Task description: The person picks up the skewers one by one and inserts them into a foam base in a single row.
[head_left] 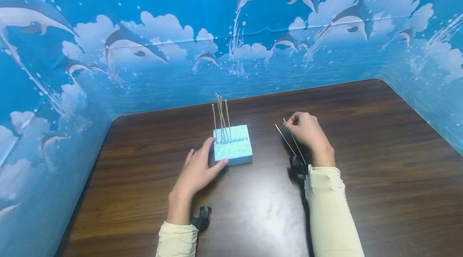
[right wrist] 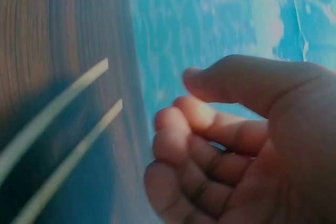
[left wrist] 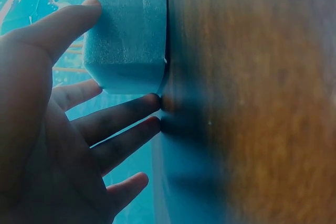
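Note:
A pale blue foam block (head_left: 235, 150) lies on the table with several thin sticks (head_left: 228, 118) standing in its far left part. My left hand (head_left: 195, 170) is spread at the block's left side, index finger and thumb at its edges; in the left wrist view the hand (left wrist: 68, 114) rests against the block (left wrist: 128, 30). To the right, two loose sticks (head_left: 285, 139) lie on the table beside my right hand (head_left: 307, 130). In the right wrist view that hand (right wrist: 226, 140) has loosely bent fingers, thumb apart, nothing between them, and the sticks (right wrist: 63, 169) are off to the left.
The dark wooden table (head_left: 141, 168) has a rounded far edge. Behind and beside it hangs a blue backdrop (head_left: 173, 76) with dolphins and clouds. Black wrist devices (head_left: 202, 217) sit at both wrists, the right one (head_left: 298, 166) over the sticks' near ends.

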`<state>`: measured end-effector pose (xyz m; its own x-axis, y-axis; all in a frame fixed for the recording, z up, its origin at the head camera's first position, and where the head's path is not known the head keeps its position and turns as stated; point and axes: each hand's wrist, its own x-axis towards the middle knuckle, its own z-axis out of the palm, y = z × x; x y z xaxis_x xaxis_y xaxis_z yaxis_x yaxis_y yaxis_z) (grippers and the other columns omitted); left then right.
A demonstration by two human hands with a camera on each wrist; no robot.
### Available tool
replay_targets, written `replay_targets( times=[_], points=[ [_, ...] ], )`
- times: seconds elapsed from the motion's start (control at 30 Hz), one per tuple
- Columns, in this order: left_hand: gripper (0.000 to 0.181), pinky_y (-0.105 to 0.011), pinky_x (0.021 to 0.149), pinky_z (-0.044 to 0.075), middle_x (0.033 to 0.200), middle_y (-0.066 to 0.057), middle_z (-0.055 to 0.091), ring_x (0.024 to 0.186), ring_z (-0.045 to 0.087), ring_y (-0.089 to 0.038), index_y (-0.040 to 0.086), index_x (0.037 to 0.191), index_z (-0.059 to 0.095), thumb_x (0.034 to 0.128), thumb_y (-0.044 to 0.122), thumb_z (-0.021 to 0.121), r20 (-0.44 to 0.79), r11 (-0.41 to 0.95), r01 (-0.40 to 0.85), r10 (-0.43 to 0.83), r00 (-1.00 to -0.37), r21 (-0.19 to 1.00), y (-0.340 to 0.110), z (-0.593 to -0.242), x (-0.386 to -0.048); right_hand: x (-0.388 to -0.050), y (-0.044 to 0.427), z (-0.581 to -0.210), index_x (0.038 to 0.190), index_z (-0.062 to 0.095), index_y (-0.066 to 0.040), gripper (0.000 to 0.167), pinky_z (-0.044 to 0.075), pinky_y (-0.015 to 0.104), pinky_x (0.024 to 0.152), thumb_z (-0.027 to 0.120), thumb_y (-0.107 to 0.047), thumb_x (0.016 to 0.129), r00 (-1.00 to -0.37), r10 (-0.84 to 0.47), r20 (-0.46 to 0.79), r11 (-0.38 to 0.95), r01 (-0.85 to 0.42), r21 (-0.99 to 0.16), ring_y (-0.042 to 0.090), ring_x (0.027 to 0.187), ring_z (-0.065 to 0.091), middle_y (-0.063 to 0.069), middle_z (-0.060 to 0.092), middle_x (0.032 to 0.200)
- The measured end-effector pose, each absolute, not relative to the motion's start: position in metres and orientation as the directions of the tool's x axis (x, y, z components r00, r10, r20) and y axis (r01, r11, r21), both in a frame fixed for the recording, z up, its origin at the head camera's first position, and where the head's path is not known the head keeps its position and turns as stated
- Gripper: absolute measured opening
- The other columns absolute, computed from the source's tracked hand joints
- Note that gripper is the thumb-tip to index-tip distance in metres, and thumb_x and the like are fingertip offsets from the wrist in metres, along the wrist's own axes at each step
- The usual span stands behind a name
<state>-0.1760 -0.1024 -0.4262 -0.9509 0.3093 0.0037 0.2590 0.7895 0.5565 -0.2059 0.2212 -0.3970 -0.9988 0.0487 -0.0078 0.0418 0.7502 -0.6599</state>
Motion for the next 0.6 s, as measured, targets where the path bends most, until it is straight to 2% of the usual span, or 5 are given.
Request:
replay_targets(
  times=[0.27,0.43,0.6],
  points=[
    [0.080,-0.062,0.119,0.011,0.153,-0.013,0.044,0.140,0.044,-0.030,0.014,0.154,0.029,0.0921,0.048,0.065,-0.008,0.801,0.245,0.298,-0.955,0.547,-0.109,-0.425,-0.174,-0.202,0.241,-0.406,0.085,0.064,-0.002,0.023,0.045,0.033,0.066,0.058,-0.021,0.095,-0.973,0.058,-0.224,0.752,0.190,-0.631,0.021,0.072,0.055,0.004,0.058,0.076],
    [0.079,-0.062,0.119,0.012,0.153,-0.013,0.044,0.140,0.044,-0.030,0.013,0.154,0.030,0.0922,0.047,0.066,-0.008,0.799,0.252,0.306,-0.952,0.546,-0.108,-0.425,-0.172,-0.204,0.238,-0.412,0.082,0.064,-0.003,0.025,0.043,0.033,0.062,0.062,-0.024,0.095,-0.953,0.069,-0.294,0.763,0.240,-0.600,0.020,0.068,0.052,0.005,0.058,0.076],
    [0.078,-0.061,0.119,0.013,0.152,-0.013,0.045,0.139,0.045,-0.031,0.014,0.153,0.031,0.0919,0.047,0.066,0.004,0.795,0.256,0.304,-0.953,0.551,-0.105,-0.424,-0.172,-0.206,0.234,-0.415,0.081,0.064,-0.004,0.025,0.046,0.037,0.064,0.062,-0.025,0.095,-0.936,0.122,-0.329,0.760,0.301,-0.576,0.022,0.069,0.056,0.008,0.063,0.079]
  ],
)
